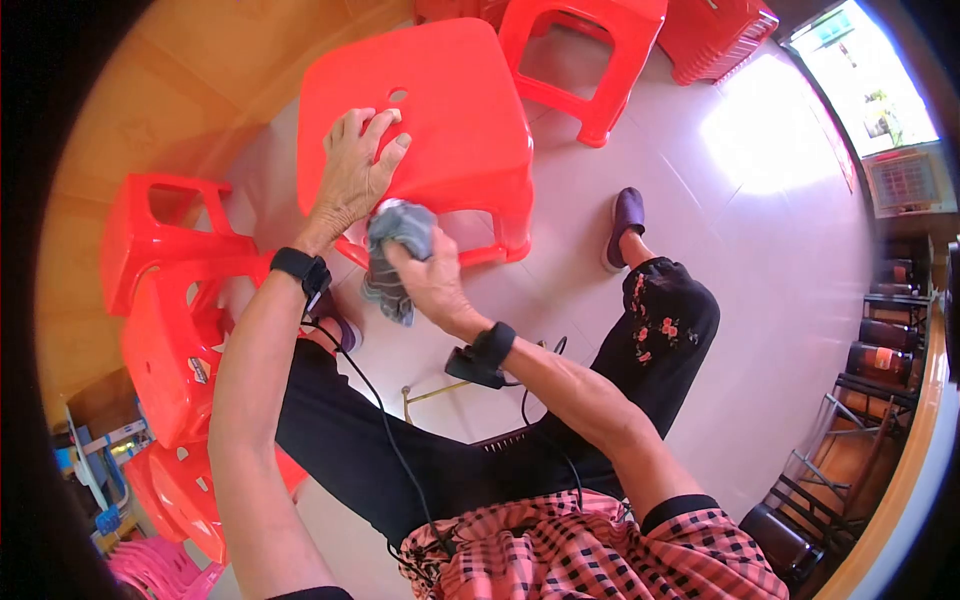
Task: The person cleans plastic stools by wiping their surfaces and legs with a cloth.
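Observation:
A red plastic stool (450,90) stands on the floor in front of me, its flat seat with a small round hole facing up. My left hand (360,165) rests on the seat just below that hole, fingers spread and a little bent. At the stool's near edge, my right hand (432,280) is closed on a grey-blue cloth (392,250). The cloth is bunched against the stool's side, and its lower end hangs down. Both wrists carry black bands with cables.
More red stools (175,350) stand and lie at the left, and another red stool (590,100) is behind. Pink plastic items (160,570) sit at the lower left. Dark bottles (880,360) line a rack at the right. My legs and feet flank the workspace.

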Tool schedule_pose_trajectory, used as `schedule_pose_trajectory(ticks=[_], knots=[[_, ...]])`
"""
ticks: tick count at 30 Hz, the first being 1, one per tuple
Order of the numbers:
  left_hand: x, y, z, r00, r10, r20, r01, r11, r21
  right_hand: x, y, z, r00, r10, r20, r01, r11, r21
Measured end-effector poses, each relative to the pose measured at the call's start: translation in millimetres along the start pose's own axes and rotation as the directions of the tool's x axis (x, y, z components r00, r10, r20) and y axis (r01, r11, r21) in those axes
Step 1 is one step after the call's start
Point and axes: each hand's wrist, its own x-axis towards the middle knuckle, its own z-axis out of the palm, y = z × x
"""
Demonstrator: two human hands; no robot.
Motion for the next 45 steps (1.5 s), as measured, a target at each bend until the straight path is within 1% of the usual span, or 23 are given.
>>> schedule_pose_trajectory(ticks=[2,4,6,10,12,17,19,20,25,26,28,30,31,32,34,35,37,38,40,41,42,44,45], knots=[[-1,1,1,1.0,0.015,-0.003,-0.015,0.999,0.03,0,-2,-21,0.972,0.225,-0.07,-0.187,0.917,0.353],[-1,1,4,0.999,0.04,-0.017,-0.039,0.997,0.071,5,-24,-57,0.917,0.358,-0.174,-0.247,0.855,0.456],[-3,0,4,0.998,0.054,-0.029,-0.05,0.992,0.118,17,-18,-88,0.882,0.385,-0.271,-0.253,0.873,0.418],[-1,3,5,0.999,0.04,-0.014,-0.037,0.991,0.131,22,-23,-87,0.88,0.455,-0.134,-0.345,0.808,0.478],[-1,2,4,1.0,0.03,-0.008,-0.029,0.991,0.132,20,-4,-63,0.897,0.178,-0.405,-0.121,0.979,0.163],[-1,1,4,0.998,0.055,0.01,-0.055,0.99,0.127,4,-12,-3,0.897,0.142,-0.419,-0.091,0.986,0.141],[-1,2,3,0.999,0.052,0.008,-0.053,0.991,0.122,-1,-10,18,0.925,-0.129,-0.357,0.111,0.991,-0.07],[-1,3,2,0.999,0.051,0.007,-0.051,0.991,0.12,-4,-9,28,0.925,-0.128,-0.358,0.109,0.991,-0.073],[0,3,2,0.997,0.075,0.017,-0.077,0.988,0.135,-20,28,54,0.984,-0.16,0.082,0.178,0.934,-0.31],[1,3,3,0.997,0.076,0.011,-0.077,0.985,0.156,-22,37,54,0.984,-0.161,0.074,0.177,0.932,-0.316],[1,6,2,0.997,0.072,0.024,-0.075,0.984,0.16,-27,62,52,0.906,0.002,0.424,0.158,0.926,-0.344],[1,7,1,0.998,0.05,0.047,-0.058,0.981,0.187,-31,83,46,0.92,0.012,0.391,0.108,0.953,-0.284],[2,7,1,0.997,0.056,0.051,-0.064,0.98,0.187,-34,88,35,0.906,0.239,0.349,-0.125,0.94,-0.318],[2,6,1,0.997,0.059,0.053,-0.068,0.979,0.191,-36,94,23,0.836,0.455,0.305,-0.349,0.872,-0.343],[0,5,4,0.996,0.058,0.062,-0.068,0.98,0.187,-44,138,-3,0.749,0.591,0.3,-0.438,0.781,-0.445],[0,4,3,0.995,0.08,0.067,-0.091,0.977,0.194,-49,145,-18,0.747,0.594,0.299,-0.44,0.779,-0.447],[2,3,0,0.992,0.105,0.074,-0.119,0.972,0.204,-52,145,-46,0.699,0.67,0.249,-0.675,0.734,-0.081],[2,4,-1,0.991,0.108,0.074,-0.12,0.973,0.197,-53,142,-53,0.701,0.669,0.249,-0.674,0.735,-0.077],[2,6,-2,0.99,0.118,0.075,-0.13,0.974,0.185,-48,109,-64,0.757,0.608,0.24,-0.654,0.706,0.272],[3,6,-2,0.99,0.109,0.087,-0.123,0.977,0.175,-42,87,-70,0.699,0.678,0.228,-0.714,0.676,0.183],[4,6,-3,0.99,0.103,0.096,-0.118,0.979,0.169,-38,76,-75,0.708,0.671,0.222,-0.706,0.683,0.188],[5,7,-4,0.99,0.112,0.084,-0.126,0.975,0.182,-30,56,-82,0.835,0.508,0.213,-0.545,0.817,0.187],[5,7,-3,0.991,0.104,0.078,-0.118,0.974,0.193,-24,27,-88,0.857,0.489,0.163,-0.511,0.848,0.139]])
